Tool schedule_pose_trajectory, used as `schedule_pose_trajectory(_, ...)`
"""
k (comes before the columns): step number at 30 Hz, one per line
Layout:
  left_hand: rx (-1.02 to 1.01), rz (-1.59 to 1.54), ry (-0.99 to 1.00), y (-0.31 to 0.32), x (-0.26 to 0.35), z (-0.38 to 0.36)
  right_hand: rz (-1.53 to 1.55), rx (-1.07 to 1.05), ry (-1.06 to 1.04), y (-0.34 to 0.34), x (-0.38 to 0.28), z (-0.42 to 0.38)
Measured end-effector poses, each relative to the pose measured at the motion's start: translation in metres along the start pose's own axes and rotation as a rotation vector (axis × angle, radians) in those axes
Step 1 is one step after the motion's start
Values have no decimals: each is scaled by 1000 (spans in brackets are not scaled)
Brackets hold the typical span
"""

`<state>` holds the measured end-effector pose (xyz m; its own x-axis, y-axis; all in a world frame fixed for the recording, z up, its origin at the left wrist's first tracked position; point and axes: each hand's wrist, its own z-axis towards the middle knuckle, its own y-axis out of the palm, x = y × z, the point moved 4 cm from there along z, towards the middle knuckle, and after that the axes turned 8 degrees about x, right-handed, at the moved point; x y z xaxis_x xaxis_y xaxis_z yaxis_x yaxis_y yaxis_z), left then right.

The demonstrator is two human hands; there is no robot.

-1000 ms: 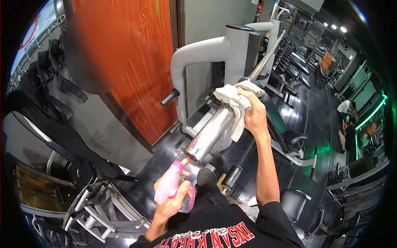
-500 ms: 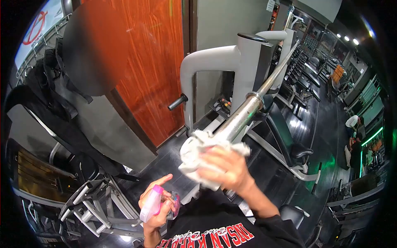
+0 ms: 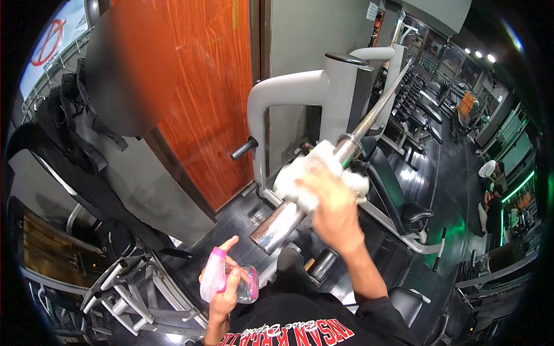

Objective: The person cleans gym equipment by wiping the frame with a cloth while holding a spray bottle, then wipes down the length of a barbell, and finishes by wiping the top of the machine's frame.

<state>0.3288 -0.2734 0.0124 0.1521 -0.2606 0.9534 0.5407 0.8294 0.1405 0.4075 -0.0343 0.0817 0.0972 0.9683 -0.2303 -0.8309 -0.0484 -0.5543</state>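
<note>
A white cloth (image 3: 291, 179) is wrapped over the thick end sleeve of a metal barbell (image 3: 276, 229), and my right hand (image 3: 332, 199) grips the cloth around it. The cloth sits just short of the barbell's collar (image 3: 349, 147), leaving the shiny near end bare. Lower down, my left hand (image 3: 225, 291) is closed round a clear spray bottle (image 3: 249, 282) with a pink and white trigger head (image 3: 214, 271). Its index finger points upward, off the trigger. The palm side of my right hand is hidden by the cloth.
A grey machine frame (image 3: 288, 86) with a black peg stands behind the barbell, before a wooden door (image 3: 208, 104). A padded bench (image 3: 392, 187) lies to the right. Metal racks (image 3: 135, 288) are at lower left. Two people (image 3: 490, 179) are far right.
My right hand and the cloth have slid up the barbell sleeve towards the collar, uncovering the near end. My left hand still holds the spray bottle, slightly turned.
</note>
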Motion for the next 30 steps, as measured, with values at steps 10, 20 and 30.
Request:
schedule_pose_trajectory(10, 140, 93, 153, 28, -13, 8, 654, 474, 345, -41, -24, -65)
schedule_pose_trajectory(20, 158, 446, 411, 46, 7, 27, 597, 862, 700, -70, 54, -75)
schedule_pose_trajectory(30, -201, 487, 957, 34, 4, 43, 943, 653, 745, -76, 49, -36)
